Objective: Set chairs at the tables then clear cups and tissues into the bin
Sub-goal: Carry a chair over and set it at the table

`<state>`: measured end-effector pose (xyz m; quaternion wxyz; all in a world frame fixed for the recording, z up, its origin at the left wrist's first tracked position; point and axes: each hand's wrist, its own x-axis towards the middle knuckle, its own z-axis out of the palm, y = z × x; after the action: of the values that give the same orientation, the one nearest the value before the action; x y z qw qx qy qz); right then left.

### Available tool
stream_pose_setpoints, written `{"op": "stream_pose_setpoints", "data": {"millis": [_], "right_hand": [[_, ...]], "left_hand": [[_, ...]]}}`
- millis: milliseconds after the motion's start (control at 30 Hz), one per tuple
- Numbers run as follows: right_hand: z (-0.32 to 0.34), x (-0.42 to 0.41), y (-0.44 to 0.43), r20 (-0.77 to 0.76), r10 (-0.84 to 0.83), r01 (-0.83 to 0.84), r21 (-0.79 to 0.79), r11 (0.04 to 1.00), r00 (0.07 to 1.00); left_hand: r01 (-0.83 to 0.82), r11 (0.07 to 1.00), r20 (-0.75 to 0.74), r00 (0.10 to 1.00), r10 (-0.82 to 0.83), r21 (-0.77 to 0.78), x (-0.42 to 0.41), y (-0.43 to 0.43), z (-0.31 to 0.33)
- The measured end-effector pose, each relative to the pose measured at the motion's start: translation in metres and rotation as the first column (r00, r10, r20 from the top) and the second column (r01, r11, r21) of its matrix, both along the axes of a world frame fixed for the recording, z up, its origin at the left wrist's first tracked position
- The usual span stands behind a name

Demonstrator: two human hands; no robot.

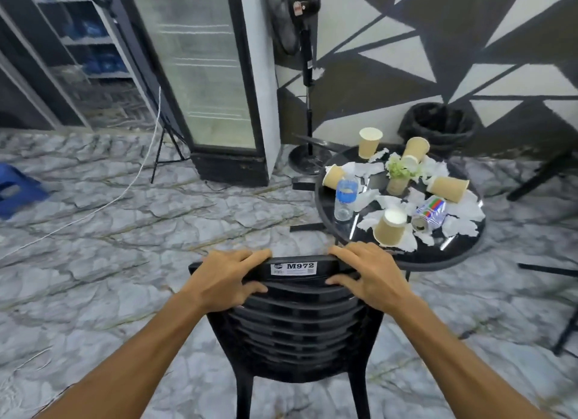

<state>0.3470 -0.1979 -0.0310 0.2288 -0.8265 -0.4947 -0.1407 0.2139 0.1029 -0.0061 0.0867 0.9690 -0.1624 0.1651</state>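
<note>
A black plastic chair [297, 324] with a white M972 label stands right in front of me, its slatted back toward me. My left hand [225, 277] and my right hand [372, 271] both grip its top rail. Just beyond, to the right, a round black table [438, 257] carries several tan paper cups [389, 227], some upright and some on their sides, amid torn white tissues [463, 212]. Also on it are a water bottle [345, 199], a crushed can [430, 215] and a small plant pot [397, 180]. A black-lined bin [438, 124] stands by the wall behind the table.
A glass-door fridge [215, 74] and a pedestal fan [305, 74] stand at the back. A white cable [125, 193] trails across the marble floor. A blue stool [18, 190] sits at far left. Dark furniture legs [544, 174] show at the right edge.
</note>
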Motion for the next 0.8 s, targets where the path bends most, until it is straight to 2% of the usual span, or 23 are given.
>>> {"op": "stream_pose_setpoints", "data": {"millis": [167,467,667,800], "right_hand": [[0.0,-0.03,-0.075,0.009,-0.112,0.112,-0.006,0.994,0.994],[0.001,-0.083,-0.197,0.031,-0.349,0.348,0.012,0.937,0.937],[0.008,-0.078,-0.261,0.064,-0.431,0.43,0.02,0.902,0.9],[-0.012,-0.058,-0.303,0.025,-0.462,0.462,0.008,0.887,0.886]], "left_hand": [[0.125,0.992,0.007,0.992,-0.125,-0.036,0.006,-0.062,-0.009],[0.342,0.938,0.143,0.932,-0.332,-0.052,0.024,-0.176,-0.012],[0.398,0.913,0.159,0.91,-0.382,-0.086,0.052,-0.239,-0.014],[0.39,0.913,0.124,0.918,-0.376,-0.121,0.073,-0.281,-0.033]]}}
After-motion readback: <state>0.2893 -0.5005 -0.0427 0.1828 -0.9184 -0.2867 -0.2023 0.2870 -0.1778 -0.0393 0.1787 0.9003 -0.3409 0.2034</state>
